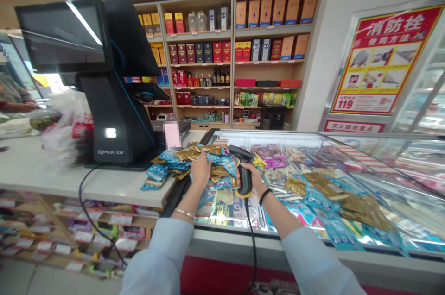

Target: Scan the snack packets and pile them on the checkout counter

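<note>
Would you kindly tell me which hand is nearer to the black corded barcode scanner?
Right: the right hand grips the black corded barcode scanner. The left hand is apart from it, to its left, on blue and gold foil sachets.

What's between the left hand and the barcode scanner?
Blue and gold sachets, heaped on the glass freezer top; head view.

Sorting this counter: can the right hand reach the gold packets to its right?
Probably yes: nothing stands between the right hand and the gold packets on the glass display case, though it is holding a barcode scanner.
</note>
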### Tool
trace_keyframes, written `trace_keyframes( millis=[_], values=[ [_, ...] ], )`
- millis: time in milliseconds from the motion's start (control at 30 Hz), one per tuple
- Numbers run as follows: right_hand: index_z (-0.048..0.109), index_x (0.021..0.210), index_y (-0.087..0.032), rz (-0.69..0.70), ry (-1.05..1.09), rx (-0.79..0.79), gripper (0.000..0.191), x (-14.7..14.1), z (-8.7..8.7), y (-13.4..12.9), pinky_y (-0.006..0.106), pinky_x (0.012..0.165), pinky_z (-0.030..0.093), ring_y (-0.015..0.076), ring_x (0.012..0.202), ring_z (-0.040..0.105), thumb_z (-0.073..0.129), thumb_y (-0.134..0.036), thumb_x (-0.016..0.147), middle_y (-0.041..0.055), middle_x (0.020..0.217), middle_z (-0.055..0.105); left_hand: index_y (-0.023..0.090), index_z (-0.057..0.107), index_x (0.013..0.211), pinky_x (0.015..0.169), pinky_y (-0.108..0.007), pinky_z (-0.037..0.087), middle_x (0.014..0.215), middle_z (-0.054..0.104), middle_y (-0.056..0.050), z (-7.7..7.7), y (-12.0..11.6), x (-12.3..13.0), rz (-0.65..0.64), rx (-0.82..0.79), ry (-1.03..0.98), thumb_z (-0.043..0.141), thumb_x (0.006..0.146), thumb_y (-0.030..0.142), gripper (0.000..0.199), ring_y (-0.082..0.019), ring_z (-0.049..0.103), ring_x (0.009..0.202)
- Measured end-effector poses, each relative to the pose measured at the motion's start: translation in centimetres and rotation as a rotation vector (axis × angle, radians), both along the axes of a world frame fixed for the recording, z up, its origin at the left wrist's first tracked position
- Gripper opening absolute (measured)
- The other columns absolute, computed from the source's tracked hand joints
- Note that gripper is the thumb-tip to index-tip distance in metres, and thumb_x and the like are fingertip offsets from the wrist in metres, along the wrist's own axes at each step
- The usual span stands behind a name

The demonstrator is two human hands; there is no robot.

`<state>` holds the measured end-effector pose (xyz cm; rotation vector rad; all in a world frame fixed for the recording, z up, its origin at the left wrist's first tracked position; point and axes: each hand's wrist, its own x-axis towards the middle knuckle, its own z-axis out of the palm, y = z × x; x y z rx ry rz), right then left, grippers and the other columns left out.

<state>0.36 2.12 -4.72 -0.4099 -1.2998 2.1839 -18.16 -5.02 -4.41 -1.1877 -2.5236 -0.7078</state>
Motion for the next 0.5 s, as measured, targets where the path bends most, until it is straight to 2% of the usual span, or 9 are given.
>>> trace_keyframes(
  millis=[100,233,367,500],
  values=[
    [0.057,0.055,-0.018,0.018,-0.008,0.009,0.032,0.0,-0.1,0.0,0.023,0.036,0.038,0.0130,0.037,0.050,0.061,-0.046,0.068,0.0030,0.042,0.056,0.018,0.050,0.121,0.078,-0.032,0.045,0.097,0.071,-0.012,0.2,0.0,0.4,0.042,0.040,-0.062,0.049,0.089,0.037,0.037,-0.026,0.067,0.096],
    [0.057,0.053,-0.017,0.003,-0.021,-0.010,0.032,-0.1,-0.1,-0.2,0.022,0.035,0.037,0.0129,0.037,0.051,0.061,-0.046,0.068,0.0029,0.041,0.055,0.020,0.050,0.120,0.078,-0.032,0.046,0.093,0.072,-0.009,0.4,0.4,0.5,0.020,0.162,-0.164,0.060,0.083,0.034,0.041,-0.026,0.067,0.096],
    [0.057,0.053,-0.017,-0.007,-0.004,0.000,0.031,-0.2,-0.1,-0.3,0.021,0.034,0.037,0.0122,0.036,0.051,0.061,-0.045,0.067,0.0026,0.042,0.055,0.020,0.052,0.112,0.080,-0.031,0.046,0.085,0.073,-0.005,0.1,0.6,-0.5,-0.025,0.272,-0.298,0.067,0.076,0.024,0.039,-0.023,0.067,0.092],
    [0.060,0.056,-0.017,0.002,0.056,0.030,0.031,-0.1,0.2,-0.4,0.021,0.034,0.038,0.0120,0.035,0.049,0.061,-0.046,0.066,0.0025,0.041,0.056,0.021,0.050,0.111,0.075,-0.031,0.049,0.079,0.072,-0.002,0.0,0.4,-2.0,-0.025,0.355,-0.352,0.066,0.074,0.020,0.040,-0.020,0.069,0.081]
  ],
)
